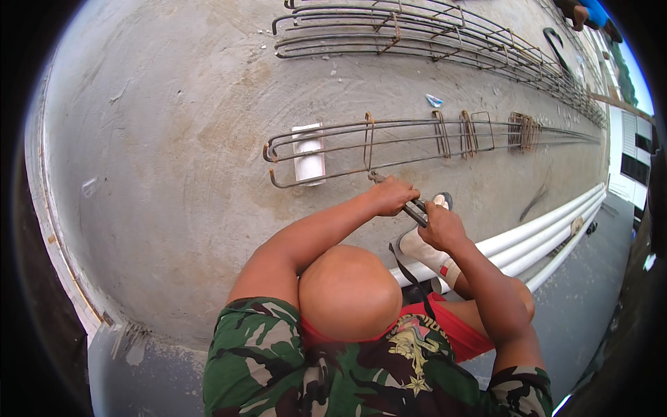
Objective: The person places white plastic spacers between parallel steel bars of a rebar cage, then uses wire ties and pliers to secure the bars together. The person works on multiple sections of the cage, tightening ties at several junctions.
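My left hand [392, 196] is closed around a pair of dark steel pincers [415, 211], near the jaw end. My right hand [443, 226] grips the handles further back, with the fingers wrapped round them. The pincers' head meets the lower corner of a rusty rebar stirrup [369, 135], where it crosses the nearest long bar of a rebar cage [410, 124]. Whether the jaws bite on wire there is too small to tell. Several more stirrups [467, 133] sit bunched along the bars to the right. The hooked bar ends point left, over a white block [308, 154].
A second, longer rebar cage [389, 31] lies at the far side. White pipes [514, 243] run along the right, beside my sandalled foot [420, 244]. A small blue-and-white wrapper [434, 101] lies on the concrete floor [174, 153]. Another person [587, 12] is partly visible at top right.
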The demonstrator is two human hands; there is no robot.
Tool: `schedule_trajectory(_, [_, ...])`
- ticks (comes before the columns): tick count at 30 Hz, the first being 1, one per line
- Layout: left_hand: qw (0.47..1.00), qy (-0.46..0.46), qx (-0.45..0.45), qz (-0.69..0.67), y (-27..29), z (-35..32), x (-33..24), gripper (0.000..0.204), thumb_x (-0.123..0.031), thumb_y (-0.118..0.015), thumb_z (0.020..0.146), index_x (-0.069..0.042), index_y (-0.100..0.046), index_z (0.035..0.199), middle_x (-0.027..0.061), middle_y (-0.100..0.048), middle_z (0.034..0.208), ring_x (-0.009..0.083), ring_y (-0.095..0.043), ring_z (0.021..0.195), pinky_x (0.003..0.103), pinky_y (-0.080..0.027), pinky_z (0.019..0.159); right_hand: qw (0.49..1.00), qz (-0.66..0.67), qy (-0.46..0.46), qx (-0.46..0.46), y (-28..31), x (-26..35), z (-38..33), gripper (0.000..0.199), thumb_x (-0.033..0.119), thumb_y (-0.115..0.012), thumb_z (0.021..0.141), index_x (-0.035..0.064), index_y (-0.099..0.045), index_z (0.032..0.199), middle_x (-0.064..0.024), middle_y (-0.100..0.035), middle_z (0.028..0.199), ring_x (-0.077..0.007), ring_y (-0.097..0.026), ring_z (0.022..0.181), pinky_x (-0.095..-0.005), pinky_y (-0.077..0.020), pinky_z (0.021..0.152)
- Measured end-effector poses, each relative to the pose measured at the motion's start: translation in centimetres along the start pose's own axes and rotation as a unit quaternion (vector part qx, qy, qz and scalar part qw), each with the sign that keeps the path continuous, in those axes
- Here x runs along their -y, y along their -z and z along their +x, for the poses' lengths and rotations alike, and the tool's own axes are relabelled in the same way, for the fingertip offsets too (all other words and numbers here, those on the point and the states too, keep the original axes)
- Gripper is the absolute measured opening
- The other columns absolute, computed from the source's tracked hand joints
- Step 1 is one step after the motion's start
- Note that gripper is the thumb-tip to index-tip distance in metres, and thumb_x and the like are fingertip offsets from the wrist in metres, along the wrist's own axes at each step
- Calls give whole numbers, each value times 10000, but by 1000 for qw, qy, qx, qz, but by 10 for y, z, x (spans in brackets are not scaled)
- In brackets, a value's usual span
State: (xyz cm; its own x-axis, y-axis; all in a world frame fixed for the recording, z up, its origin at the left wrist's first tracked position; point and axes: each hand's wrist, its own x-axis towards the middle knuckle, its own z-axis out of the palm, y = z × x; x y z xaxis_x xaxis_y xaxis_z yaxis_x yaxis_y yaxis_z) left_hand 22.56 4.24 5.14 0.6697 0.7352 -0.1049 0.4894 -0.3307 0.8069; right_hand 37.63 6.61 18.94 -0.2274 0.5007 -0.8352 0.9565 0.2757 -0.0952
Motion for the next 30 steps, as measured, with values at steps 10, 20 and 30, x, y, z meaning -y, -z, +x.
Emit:
schedule_trajectory(10, [993,-73,-86,19,-2,-29,-10,334,-129,-659,725,-126,-576,1049,83,-584,937,285,-567,978,467,-425,887,855,408,-145,287,20,-21,-13,498,400,-648,875,-7,-587,1157,-98,-629,761,-156,-600,565,-253,-353,387])
schedule_trajectory(20, [965,166,-78,-187,47,-72,0,273,-205,-603,749,-49,-564,969,200,-639,809,413,-594,811,500,-462,717,926,371,-41,57,60,-25,-40,297,303,-656,879,7,-674,904,15,-524,665,-82,-444,592,-265,-383,547])
schedule_trajectory(30, [980,106,17,-166,42,-81,-21,552,-109,-578,765,-118,-454,1302,197,-616,994,390,-598,922,490,-477,776,988,54,-29,-143,29,-78,-16,200,199,-596,863,32,-680,934,-227,-648,877,-407,-609,869,-453,-480,750])
